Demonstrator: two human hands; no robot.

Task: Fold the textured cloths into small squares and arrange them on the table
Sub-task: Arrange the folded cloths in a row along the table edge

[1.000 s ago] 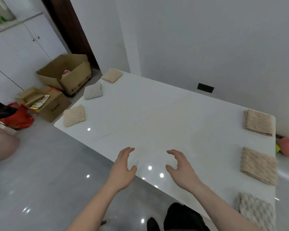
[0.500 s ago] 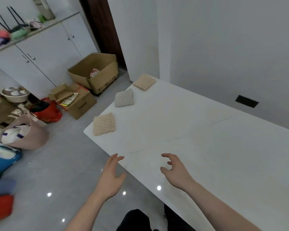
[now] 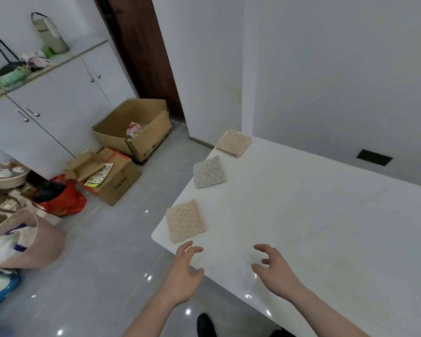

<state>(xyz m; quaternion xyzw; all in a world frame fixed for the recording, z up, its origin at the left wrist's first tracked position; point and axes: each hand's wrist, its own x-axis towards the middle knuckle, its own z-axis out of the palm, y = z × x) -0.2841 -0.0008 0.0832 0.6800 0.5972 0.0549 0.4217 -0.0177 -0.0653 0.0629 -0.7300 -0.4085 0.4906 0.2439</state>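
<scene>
Three folded textured cloths lie in a row along the left edge of the white table [image 3: 326, 215]: a beige one [image 3: 185, 220] nearest me, a grey-white one [image 3: 209, 172] in the middle, and a beige one [image 3: 233, 143] at the far corner. My left hand [image 3: 184, 276] hovers at the table's near edge, just below the nearest beige cloth, fingers relaxed and holding nothing. My right hand [image 3: 275, 269] hovers above the table to the right, fingers loosely curved and empty.
Left of the table on the grey floor stand an open cardboard box [image 3: 134, 128], a smaller box [image 3: 112, 176], a red bag [image 3: 61, 198] and a pink basket [image 3: 22, 242]. White cabinets [image 3: 46, 113] line the left wall. A dark door [image 3: 144, 57] is behind.
My view has swung left, so the three cloths on the table's right side have left the frame. Both hands now sit nearer the left cloths, still empty.
</scene>
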